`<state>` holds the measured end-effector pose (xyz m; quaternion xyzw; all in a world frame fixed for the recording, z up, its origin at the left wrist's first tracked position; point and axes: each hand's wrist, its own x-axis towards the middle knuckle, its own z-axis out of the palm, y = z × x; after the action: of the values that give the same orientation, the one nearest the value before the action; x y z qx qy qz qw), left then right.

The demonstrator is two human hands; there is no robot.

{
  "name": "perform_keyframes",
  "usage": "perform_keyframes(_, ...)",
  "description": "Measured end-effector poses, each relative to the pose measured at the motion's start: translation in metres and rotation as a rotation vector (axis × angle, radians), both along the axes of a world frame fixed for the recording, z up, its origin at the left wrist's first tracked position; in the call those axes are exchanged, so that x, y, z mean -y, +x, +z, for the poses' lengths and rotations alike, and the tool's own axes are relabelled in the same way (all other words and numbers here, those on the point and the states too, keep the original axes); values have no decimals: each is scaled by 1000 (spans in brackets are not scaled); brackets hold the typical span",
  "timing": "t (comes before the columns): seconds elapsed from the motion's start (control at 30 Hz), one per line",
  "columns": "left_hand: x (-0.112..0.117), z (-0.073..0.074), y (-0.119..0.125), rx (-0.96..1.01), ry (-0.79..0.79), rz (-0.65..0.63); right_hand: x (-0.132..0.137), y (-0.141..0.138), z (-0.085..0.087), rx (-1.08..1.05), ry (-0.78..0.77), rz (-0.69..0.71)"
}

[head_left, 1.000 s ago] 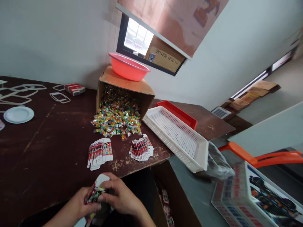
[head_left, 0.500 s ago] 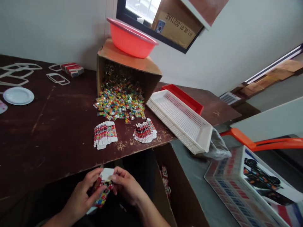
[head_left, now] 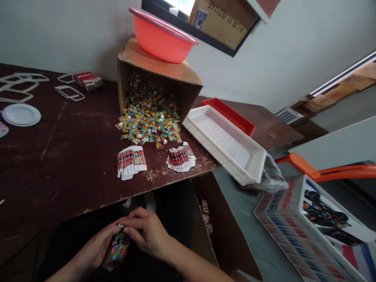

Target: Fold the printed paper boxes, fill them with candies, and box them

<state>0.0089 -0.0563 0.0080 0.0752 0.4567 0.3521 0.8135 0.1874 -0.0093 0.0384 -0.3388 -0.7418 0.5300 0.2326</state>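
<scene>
Low over my lap, my left hand wraps round a small printed carton, red with bright round candy pictures. The fingers of my right hand pinch the carton's top end, where a sliver of white flap shows. Both hands hide part of the carton. On the table edge ahead lie two fanned stacks of flat cartons, a left stack and a right stack. Behind them, small clear candy packets spill from a cardboard box lying on its side.
A pink basin rests on the box. To the right are a white perforated tray and a red tray. An open carton holding packs stands beside my lap. White plates and a striped bundle are at left.
The carton's raised white flap has gone down, with my right fingers now over its top. Both hands have moved closer together and slightly lower. The view has shifted a little.
</scene>
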Motion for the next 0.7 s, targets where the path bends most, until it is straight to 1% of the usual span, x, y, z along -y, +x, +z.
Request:
perform_keyframes(0.03,0,2,-1,44,-28,-15,0,-1,1,-5,-42,-41)
perform_keyframes(0.1,0,6,-3,106,-58,-43,-2,-2,0,-55,-179,-141)
perform_keyframes(0.17,0,8,-5,127,-69,-54,-6,-2,-2,-115,-305,-180)
perform_keyframes(0.23,1,8,-7,128,-62,-62,-10,-1,-4,-138,-379,-155)
perform_keyframes(0.4,3,6,-11,116,-46,-94,-11,-4,-6,-145,-465,-116)
perform_keyframes(0.53,5,2,-14,107,-52,-109,-13,-7,-10,-185,-620,-77)
perform_keyframes(0.6,6,0,-14,101,-55,-106,-15,-7,-11,-194,-658,-60)
perform_keyframes(0.7,6,-1,-14,101,-63,-102,-18,-8,-15,-203,-719,-87)
